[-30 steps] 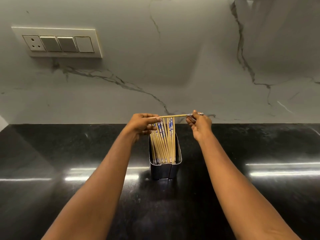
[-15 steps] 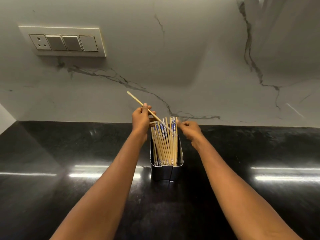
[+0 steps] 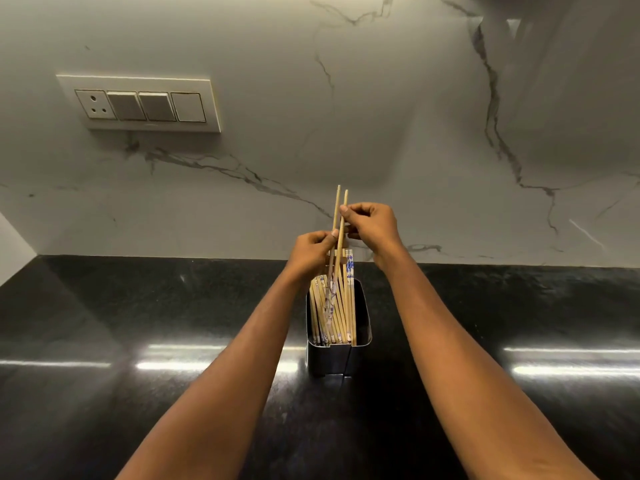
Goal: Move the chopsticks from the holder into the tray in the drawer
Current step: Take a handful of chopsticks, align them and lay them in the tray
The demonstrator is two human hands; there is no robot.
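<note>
we note two chopsticks (image 3: 341, 216) lifted near upright above the holder (image 3: 339, 355), their upper ends standing clear against the marble wall (image 3: 415, 133) and their lower ends still down among the rest. our left hand (image 3: 313, 251) has its fingers pinched closed on the shafts from the left; our right hand (image 3: 372, 225) has thumb and forefinger closed on them slightly higher, from the right. the remaining chopsticks (image 3: 332, 313), a good bundle, some with blue-patterned ends, stand leaning inside the metal holder, which sits on the black counter (image 3: 138, 306). a switch plate (image 3: 140, 103) is on the wall to the upper left. neither drawer nor tray is in view, so we cannot confirm any delivered. we judge the task at an early stage: one pair is being drawn, most of the bundle is left.
</note>
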